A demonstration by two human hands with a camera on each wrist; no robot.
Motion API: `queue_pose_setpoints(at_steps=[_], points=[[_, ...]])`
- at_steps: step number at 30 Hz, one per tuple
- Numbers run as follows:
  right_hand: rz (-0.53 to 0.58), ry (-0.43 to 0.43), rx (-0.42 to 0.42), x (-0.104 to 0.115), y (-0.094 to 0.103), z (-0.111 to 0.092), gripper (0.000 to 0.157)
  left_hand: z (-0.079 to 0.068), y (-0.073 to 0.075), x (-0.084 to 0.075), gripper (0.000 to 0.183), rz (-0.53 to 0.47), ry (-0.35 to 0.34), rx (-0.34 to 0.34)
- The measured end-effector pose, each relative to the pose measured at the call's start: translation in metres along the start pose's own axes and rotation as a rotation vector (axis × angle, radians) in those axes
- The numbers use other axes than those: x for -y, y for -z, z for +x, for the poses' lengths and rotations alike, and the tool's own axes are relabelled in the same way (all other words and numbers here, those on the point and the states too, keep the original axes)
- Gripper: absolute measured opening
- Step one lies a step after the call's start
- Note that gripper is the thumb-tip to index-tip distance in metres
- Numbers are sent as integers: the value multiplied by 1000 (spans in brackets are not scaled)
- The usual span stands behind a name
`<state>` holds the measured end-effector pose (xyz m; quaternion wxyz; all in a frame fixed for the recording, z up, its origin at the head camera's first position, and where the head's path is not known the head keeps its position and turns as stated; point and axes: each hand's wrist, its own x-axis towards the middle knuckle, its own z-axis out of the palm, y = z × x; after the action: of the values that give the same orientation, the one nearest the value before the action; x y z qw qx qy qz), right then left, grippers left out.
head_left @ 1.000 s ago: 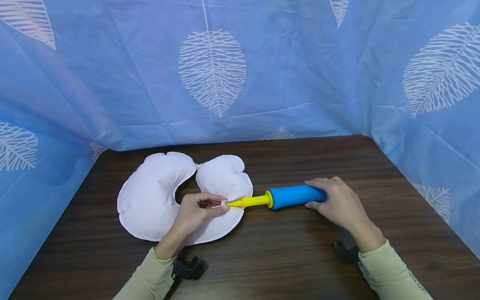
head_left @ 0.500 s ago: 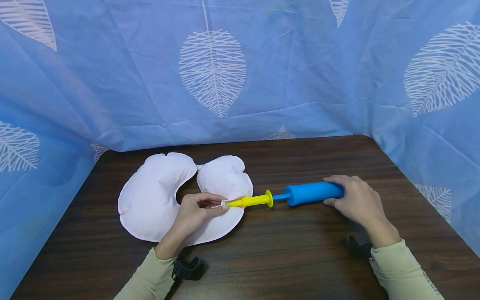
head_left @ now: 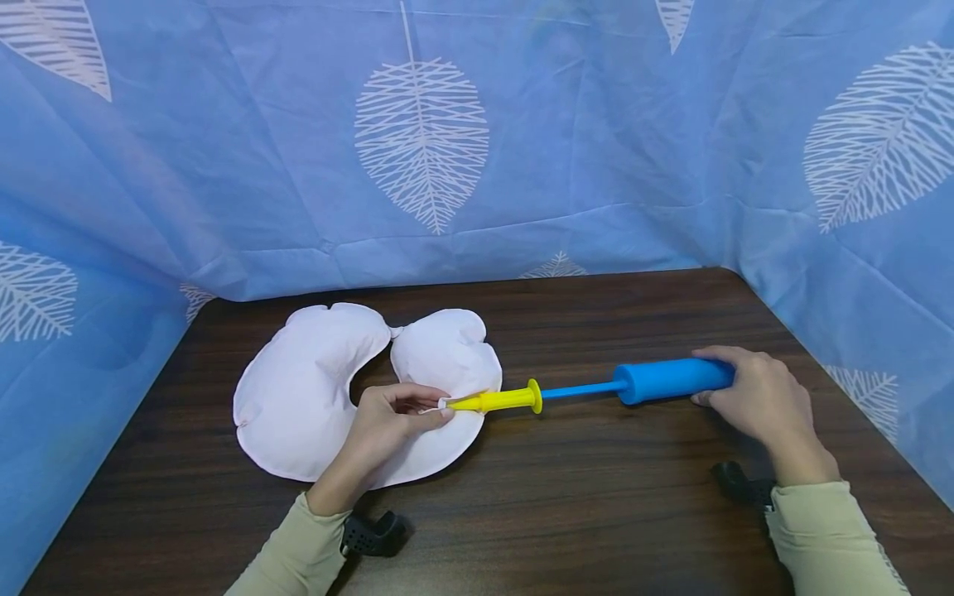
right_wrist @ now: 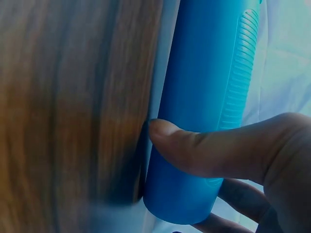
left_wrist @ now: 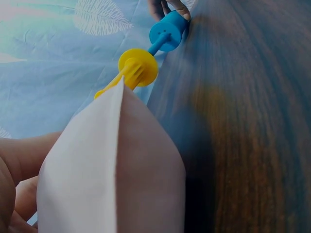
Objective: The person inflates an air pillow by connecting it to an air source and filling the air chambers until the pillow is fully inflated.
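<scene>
A plump white U-shaped inflatable neck pillow (head_left: pixel 298 397) lies on the left half of the table. My left hand (head_left: pixel 383 426) pinches its small valve, where the yellow nozzle (head_left: pixel 499 401) of a hand pump enters. Stretching right from the nozzle's flange is a thin blue rod (head_left: pixel 581 390), drawn well out of the blue pump barrel (head_left: pixel 671 381). My right hand (head_left: pixel 768 406) grips the barrel's far end, thumb on the near side in the right wrist view. In the left wrist view the pillow's seam edge (left_wrist: pixel 119 160) covers much of the pump's nozzle.
The dark wood-grain table (head_left: pixel 596 513) fills the lower view. Blue cloth with white leaf prints (head_left: pixel 596 124) hangs behind it and along both sides. A black wrist device (head_left: pixel 373 534) is worn at the left wrist, another (head_left: pixel 738 484) at the right.
My right hand has slid the blue barrel rightward, away from the yellow flange, exposing a growing length of blue rod. My left hand and the pillow have stayed in place.
</scene>
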<state>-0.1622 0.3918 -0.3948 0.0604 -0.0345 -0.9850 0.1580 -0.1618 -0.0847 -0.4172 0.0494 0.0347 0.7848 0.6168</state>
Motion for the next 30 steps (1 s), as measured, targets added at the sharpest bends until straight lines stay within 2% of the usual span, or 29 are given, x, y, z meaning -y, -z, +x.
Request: queue_pose_setpoints(at_steps=[6,13,18,23,30], points=[[-8,-31,-1,-5,3,0,60,-1,1,-1,23,0,7,1],[15,10,-24,1,-1,0,58,0,1,1,23,-14,31,1],[43,66,-36,13,-7,-1,59,0,2,1,23,-16,24,9],[79,132,-11,33,-13,-3,60,-1,2,0,23,-17,18,9],[100,260,-6,61,-22,-9,61,-1,2,-2,24,-6,8,15]])
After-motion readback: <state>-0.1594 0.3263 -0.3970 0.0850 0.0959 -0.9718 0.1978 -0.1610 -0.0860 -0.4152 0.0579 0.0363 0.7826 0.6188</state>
